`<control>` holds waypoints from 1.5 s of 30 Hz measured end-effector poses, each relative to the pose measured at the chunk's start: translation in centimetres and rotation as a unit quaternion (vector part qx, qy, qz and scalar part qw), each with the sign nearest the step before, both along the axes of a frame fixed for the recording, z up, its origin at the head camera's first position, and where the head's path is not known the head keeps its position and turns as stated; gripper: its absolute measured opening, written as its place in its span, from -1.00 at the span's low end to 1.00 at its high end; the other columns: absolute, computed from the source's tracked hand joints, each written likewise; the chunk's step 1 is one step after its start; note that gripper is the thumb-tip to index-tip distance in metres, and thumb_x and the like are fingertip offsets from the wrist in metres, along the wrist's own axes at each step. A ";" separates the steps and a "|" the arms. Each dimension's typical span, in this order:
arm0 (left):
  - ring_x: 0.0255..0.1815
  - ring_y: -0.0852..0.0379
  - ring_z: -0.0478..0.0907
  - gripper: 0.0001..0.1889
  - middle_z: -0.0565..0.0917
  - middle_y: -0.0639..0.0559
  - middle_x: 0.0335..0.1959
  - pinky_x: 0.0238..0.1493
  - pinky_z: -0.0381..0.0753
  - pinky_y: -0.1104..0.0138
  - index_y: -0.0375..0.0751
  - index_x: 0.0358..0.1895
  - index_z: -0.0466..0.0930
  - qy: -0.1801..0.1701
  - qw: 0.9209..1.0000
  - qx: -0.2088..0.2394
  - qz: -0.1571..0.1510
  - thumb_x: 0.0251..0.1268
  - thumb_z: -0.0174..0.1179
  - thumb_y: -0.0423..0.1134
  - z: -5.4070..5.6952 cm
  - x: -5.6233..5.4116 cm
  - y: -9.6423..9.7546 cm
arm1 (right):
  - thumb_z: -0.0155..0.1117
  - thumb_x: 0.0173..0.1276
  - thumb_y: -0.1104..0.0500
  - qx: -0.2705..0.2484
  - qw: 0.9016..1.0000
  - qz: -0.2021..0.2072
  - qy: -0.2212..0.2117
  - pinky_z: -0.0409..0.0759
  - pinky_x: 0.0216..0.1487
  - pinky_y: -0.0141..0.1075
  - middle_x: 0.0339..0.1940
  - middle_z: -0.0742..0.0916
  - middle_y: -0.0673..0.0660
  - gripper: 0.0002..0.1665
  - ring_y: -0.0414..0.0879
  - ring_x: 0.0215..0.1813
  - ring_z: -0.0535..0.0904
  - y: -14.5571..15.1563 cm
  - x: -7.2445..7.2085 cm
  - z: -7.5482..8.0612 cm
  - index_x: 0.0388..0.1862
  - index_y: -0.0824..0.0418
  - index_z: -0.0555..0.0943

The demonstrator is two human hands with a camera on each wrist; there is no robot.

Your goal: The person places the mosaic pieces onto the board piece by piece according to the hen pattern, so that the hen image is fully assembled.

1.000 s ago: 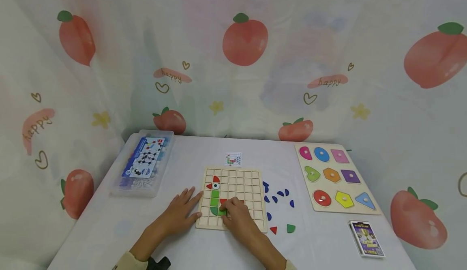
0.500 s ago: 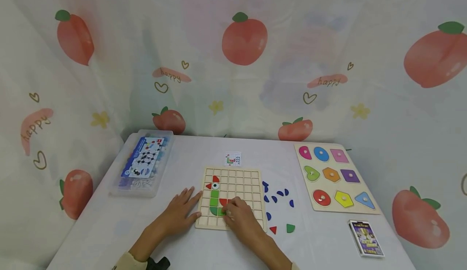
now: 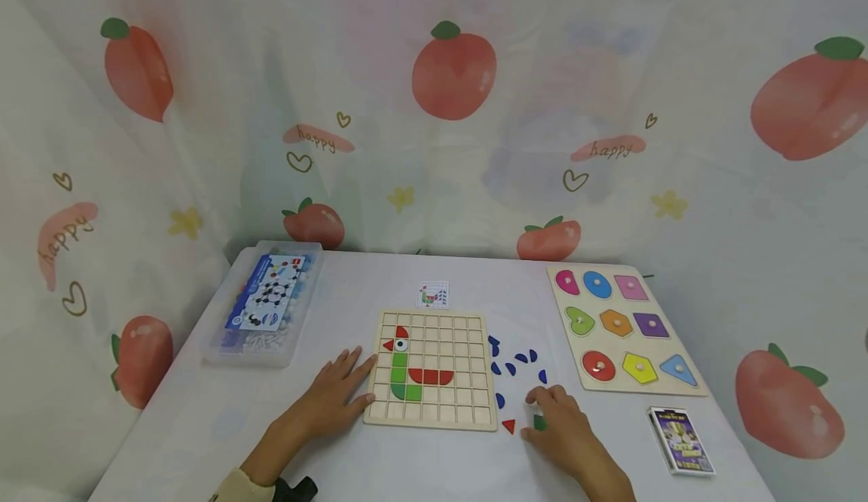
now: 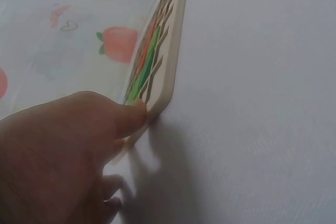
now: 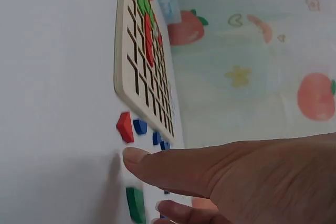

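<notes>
A wooden grid board (image 3: 461, 415) lies mid-table, with green, red and eye-marked tiles set in its left part, shaped like a bird. My left hand (image 3: 332, 393) rests against the board's left edge, fingers spread; in the left wrist view the thumb (image 4: 131, 118) touches its rim. Over to the right of the board, my right hand (image 3: 563, 427) hovers above a green quarter-round tile (image 3: 539, 423), thumb and fingers apart around it. A red triangular tile (image 3: 508, 427) lies just left of that thumb. From the right wrist, the green tile (image 5: 135, 204) shows on the table below the thumb.
Several blue half-round tiles (image 3: 521, 358) are scattered right of the board. A small pattern card (image 3: 432, 295) lies behind it. At the left stands a clear plastic box (image 3: 271, 306); a shape puzzle board (image 3: 620, 370) and a purple card box (image 3: 681, 442) lie at the right.
My right hand has let go of a green square tile on the board and moved right, over the loose green tile. The left hand has stayed at the board's edge.
</notes>
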State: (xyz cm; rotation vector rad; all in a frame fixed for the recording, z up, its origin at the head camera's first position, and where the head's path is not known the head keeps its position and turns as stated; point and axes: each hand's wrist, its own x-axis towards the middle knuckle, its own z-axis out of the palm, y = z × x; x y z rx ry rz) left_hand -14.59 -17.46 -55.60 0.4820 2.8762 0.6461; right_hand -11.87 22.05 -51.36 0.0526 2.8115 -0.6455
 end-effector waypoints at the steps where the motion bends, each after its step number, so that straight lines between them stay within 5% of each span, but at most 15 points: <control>1: 0.74 -0.30 -0.01 -0.28 0.14 -0.20 0.72 0.64 0.05 -0.28 0.02 0.68 0.23 0.001 1.000 0.002 0.000 0.58 0.15 0.12 0.0 0.0 0.0 | 0.65 0.21 0.17 0.001 1.000 -0.005 -0.008 0.67 0.13 0.13 -0.04 0.59 0.17 -0.56 0.08 -0.01 0.50 0.6 0.0 -0.2 0.00 0.15 0.64; 10: 0.73 -0.33 -0.02 -0.28 0.14 -0.23 0.72 0.63 0.02 -0.31 -0.02 0.68 0.23 -0.009 1.000 0.013 -0.002 0.58 0.15 0.11 0.6 0.1 -0.2 | 0.57 0.30 0.23 -0.044 0.998 -0.035 -0.021 0.71 0.06 -0.02 -0.13 0.60 0.13 -0.69 -0.03 -0.10 0.55 2.0 0.0 -1.6 -0.05 0.22 0.65; 29: 0.73 -0.33 0.00 -0.28 0.15 -0.22 0.71 0.63 0.04 -0.30 0.00 0.68 0.24 -0.009 1.000 0.010 0.002 0.57 0.16 0.13 0.1 0.0 -0.1 | 0.49 0.37 0.26 -0.061 0.997 -0.046 0.022 0.73 0.16 0.03 -0.12 0.60 0.17 -0.70 -0.02 -0.10 0.58 1.4 -1.7 -2.4 0.04 0.27 0.67; 39: 0.74 -0.29 -0.03 -0.28 0.13 -0.17 0.73 0.65 0.02 -0.27 0.04 0.69 0.21 -0.014 1.000 0.008 0.003 0.59 0.13 0.14 -0.1 0.0 0.0 | 0.49 0.38 0.25 -0.076 0.994 -0.033 0.071 0.71 0.21 0.04 -0.02 0.61 0.22 -0.70 0.02 -0.01 0.62 -1.1 -3.0 -1.8 0.04 0.29 0.68; 45: 0.74 -0.31 -0.02 -0.29 0.14 -0.20 0.72 0.64 0.04 -0.28 0.01 0.68 0.23 -0.007 1.000 0.011 0.004 0.59 0.15 0.12 0.4 0.1 0.1 | 0.55 0.34 0.21 -0.097 0.991 0.018 0.091 0.74 0.06 -0.12 -0.05 0.60 0.12 -0.68 -0.08 -0.04 0.60 -4.8 -2.7 -1.6 0.03 0.22 0.69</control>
